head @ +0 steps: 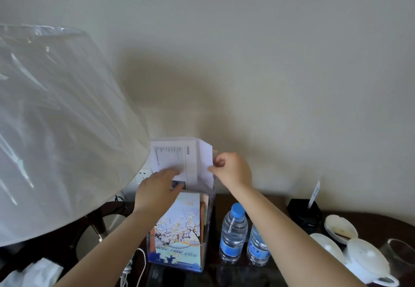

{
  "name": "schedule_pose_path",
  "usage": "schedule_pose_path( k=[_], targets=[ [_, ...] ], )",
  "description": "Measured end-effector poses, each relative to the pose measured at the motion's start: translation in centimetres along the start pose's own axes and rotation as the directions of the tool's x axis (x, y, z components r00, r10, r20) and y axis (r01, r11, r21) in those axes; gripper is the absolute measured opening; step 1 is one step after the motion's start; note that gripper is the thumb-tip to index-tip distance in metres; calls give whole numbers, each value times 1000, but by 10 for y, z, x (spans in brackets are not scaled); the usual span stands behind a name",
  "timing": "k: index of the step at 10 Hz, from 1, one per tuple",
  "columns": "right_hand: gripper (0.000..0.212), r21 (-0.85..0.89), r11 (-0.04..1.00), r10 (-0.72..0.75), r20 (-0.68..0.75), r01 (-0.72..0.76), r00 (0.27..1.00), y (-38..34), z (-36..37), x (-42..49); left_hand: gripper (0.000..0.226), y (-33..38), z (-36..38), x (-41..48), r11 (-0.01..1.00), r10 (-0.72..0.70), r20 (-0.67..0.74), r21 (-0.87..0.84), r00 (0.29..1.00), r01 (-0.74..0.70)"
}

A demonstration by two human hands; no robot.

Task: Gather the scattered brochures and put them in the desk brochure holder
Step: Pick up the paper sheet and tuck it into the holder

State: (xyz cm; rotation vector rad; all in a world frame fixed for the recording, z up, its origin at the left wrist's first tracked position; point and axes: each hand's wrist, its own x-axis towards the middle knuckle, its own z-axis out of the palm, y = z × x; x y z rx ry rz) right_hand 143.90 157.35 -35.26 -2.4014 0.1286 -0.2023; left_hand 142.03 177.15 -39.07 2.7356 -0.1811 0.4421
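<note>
Desk under the lampshade | right hand — fingers curled, pinching the right edge of the white leaflets | left hand — fingers stretched along their front, blurred, can't tell if it grips | leaflets upright, lower ends in the clear holder, behind the blossom brochure | water bottles just beside the holder

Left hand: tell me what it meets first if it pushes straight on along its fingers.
The white printed sheets: the left hand has its fingertips on them. Beyond the paper it would likely be the wall, though depth is unclear.
</note>
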Motion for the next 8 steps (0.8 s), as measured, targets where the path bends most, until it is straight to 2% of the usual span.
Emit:
schedule_pose_path(
  k=[1,2,3,4,5,6,7,8],
  targets=[
    [10,-13,1000,-15,2,15,1000,3,-1,2,35,1,-4,7,894,-338,-143,-356,930,271],
    [11,-39,999,0,-25,-1,1000,4,2,1,47,-7,-5,15,825,-458,-66,-401,886,397],
    [15,-138,990,-13,-77,2,997,1,7,-1,43,-9,-5,25,801,-466,-32,-440,884,406],
    [21,-193,981,7,-100,-26,995,1,13,-2,45,-8,-4,34,828,-458,-25,-375,889,416],
    [12,-165,986,-9,-93,-7,996,4,11,-2,58,-4,-3,31,796,-512,-7,-380,859,471],
    [23,-181,983,-46,-117,24,992,8,-2,-13,65,9,-1,10,769,-580,-37,-355,814,532],
    [37,-371,929,-25,-27,14,999,13,-30,-30,57,36,-3,-23,754,-626,-21,-269,779,599],
    [46,-484,874,65,49,-33,997,13,-80,-48,50,77,-18,-38,837,-503,0,-251,864,487]
  ],
)
